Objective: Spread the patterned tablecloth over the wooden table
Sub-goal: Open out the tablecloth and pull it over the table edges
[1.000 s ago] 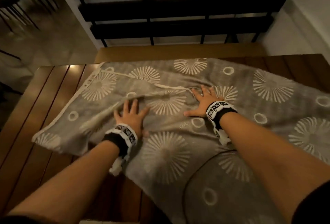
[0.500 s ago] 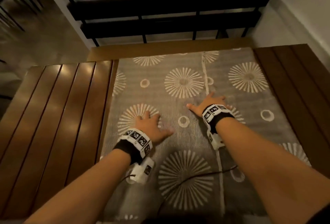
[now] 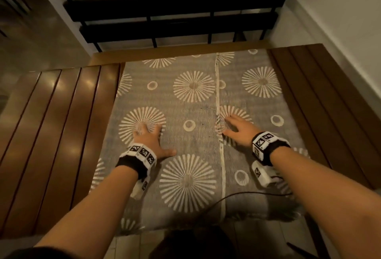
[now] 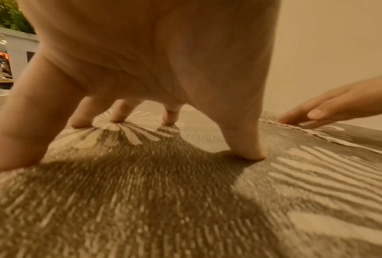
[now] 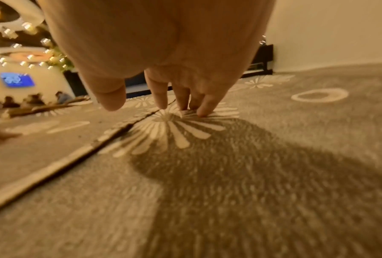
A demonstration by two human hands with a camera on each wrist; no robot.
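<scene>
A grey tablecloth [image 3: 191, 112] with pale sunburst and ring patterns lies flat on the slatted wooden table [image 3: 61, 126], folded to a strip down its middle. A pale hem [image 3: 218, 93] runs front to back across it. My left hand [image 3: 149, 139] rests on it with spread straight fingers, the fingertips [image 4: 249, 153] pressing the cloth [image 4: 185, 200]. My right hand [image 3: 237, 130] presses with straight fingers [image 5: 204, 109] beside the hem on a sunburst [image 5: 174, 129]. Neither hand grips anything.
Bare wood slats show left [image 3: 41, 135] and right [image 3: 329, 114] of the cloth. A dark slatted bench [image 3: 175, 7] stands beyond the table's far edge. A white wall [image 3: 340, 21] is close on the right. A thin black cable [image 3: 237, 195] crosses the cloth near me.
The cloth was rumpled and skewed a second ago; now it lies flat and straight. Both hands stay pressed on it and have drawn slightly apart and nearer to me.
</scene>
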